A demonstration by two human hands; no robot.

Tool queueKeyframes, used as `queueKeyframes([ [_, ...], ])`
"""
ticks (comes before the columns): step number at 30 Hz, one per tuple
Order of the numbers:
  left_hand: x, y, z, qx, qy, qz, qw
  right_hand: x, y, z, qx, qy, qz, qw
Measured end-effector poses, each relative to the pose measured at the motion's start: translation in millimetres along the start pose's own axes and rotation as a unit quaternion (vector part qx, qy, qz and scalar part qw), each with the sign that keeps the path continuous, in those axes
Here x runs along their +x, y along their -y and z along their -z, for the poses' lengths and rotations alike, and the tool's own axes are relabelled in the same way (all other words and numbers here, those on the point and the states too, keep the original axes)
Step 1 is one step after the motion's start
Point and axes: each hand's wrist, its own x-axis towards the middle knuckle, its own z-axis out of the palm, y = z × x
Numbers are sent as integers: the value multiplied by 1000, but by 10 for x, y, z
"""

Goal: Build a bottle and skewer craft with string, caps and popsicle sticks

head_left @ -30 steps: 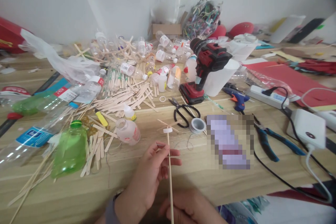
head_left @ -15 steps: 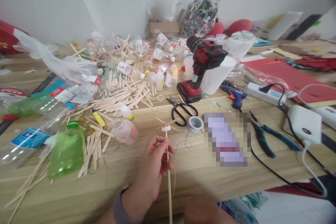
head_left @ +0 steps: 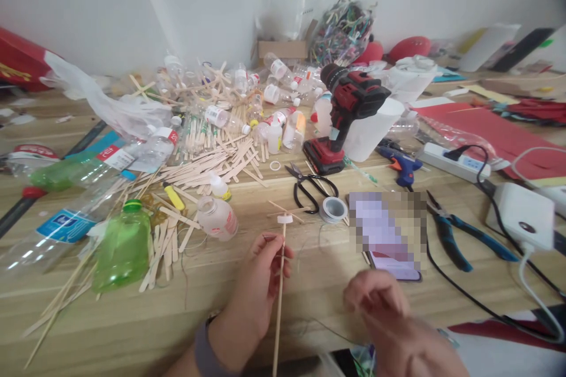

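Observation:
My left hand (head_left: 265, 274) pinches a thin wooden stick (head_left: 279, 312) near its upper end, and a white cap (head_left: 285, 219) sits at the stick's tip. Small thin sticks lie across just beyond the cap. To the right, my right hand (head_left: 380, 306) is blurred, its fingers curled in front of the phone (head_left: 389, 235); a fine thread runs on the table between the hands, and whether the fingers hold it cannot be made out. A spool (head_left: 333, 210) lies beside black-handled scissors (head_left: 309, 185) beyond the hands.
A red drill (head_left: 345, 112) stands behind the scissors. Pliers (head_left: 460, 232), a blue glue gun (head_left: 400, 165) and a power strip (head_left: 455, 162) lie right. Leftward are a green bottle (head_left: 121, 247), an open clear bottle (head_left: 216, 218) and heaped craft sticks (head_left: 212, 165).
My right hand has come up into view above the table's front edge. My left hand still grips the stick, whose lower end has swung left. The whole view has shifted slightly.

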Motion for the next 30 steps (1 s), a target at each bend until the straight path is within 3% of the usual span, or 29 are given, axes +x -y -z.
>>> queueKeyframes([
  [1, -7, 4, 14, -6, -3, 3, 1000, 62, 13, 25, 94, -47, -6, 994],
  [3, -17, 12, 42, -14, -8, 4, 1000, 183, -1, 9, 268, -115, -40, 956],
  [5, -22, 16, 70, -17, -9, 3, 1000, 284, -47, -54, 350, -130, -107, 921],
  [7, -30, 11, 96, -18, -10, 2, 1000, 361, -94, -118, 265, -118, -158, 944],
  [10, -57, -8, 140, -5, -12, 5, 1000, 444, -135, -189, -20, -45, -92, 995],
  [13, -93, -20, 200, 50, -24, -37, 998, 490, -159, -256, -217, 62, 0, 974],
  [15, -110, -15, 250, 94, -30, -81, 992, 501, -177, -306, -295, 98, 24, 950],
  [17, -115, -3, 299, 124, -22, -111, 986, 504, -192, -353, -332, 102, 37, 937],
  [21, -101, 17, 361, 133, 21, -145, 980, 510, -197, -423, -313, 111, 13, 943],
  [25, -86, -14, 367, 139, 95, -128, 977, 536, -202, -465, -283, 122, -6, 951],
  [30, -102, -200, 331, 305, 130, -148, 932, 602, -200, -445, -280, 128, 9, 951],
])
